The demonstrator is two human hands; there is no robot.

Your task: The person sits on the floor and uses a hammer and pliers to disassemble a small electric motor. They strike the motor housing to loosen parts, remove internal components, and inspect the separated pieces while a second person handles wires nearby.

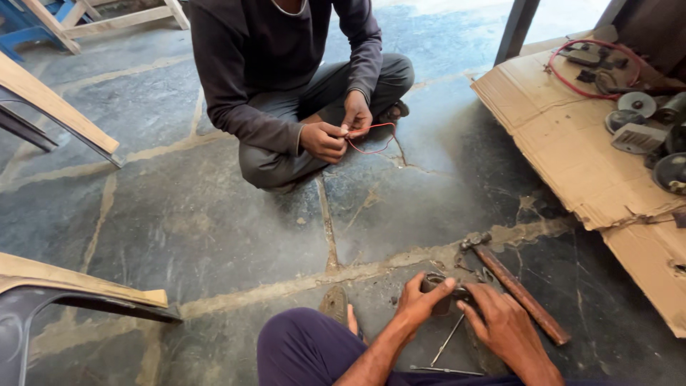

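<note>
Down low, I see a small dark metal part (437,286) just above the stone floor (214,214), gripped by my left hand (421,300), fingers curled around it. My right hand (504,325) pinches its other end. A hammer (514,286) lies just beside, thin metal rods (446,343) beneath. Opposite, another person's hands (336,132) hold a red wire (375,136); cardboard (572,143) lies right.

hammer (518,289) on floor | cardboard (564,136) with metal parts | seated co-worker (286,78) holding red wire (375,139)
</note>
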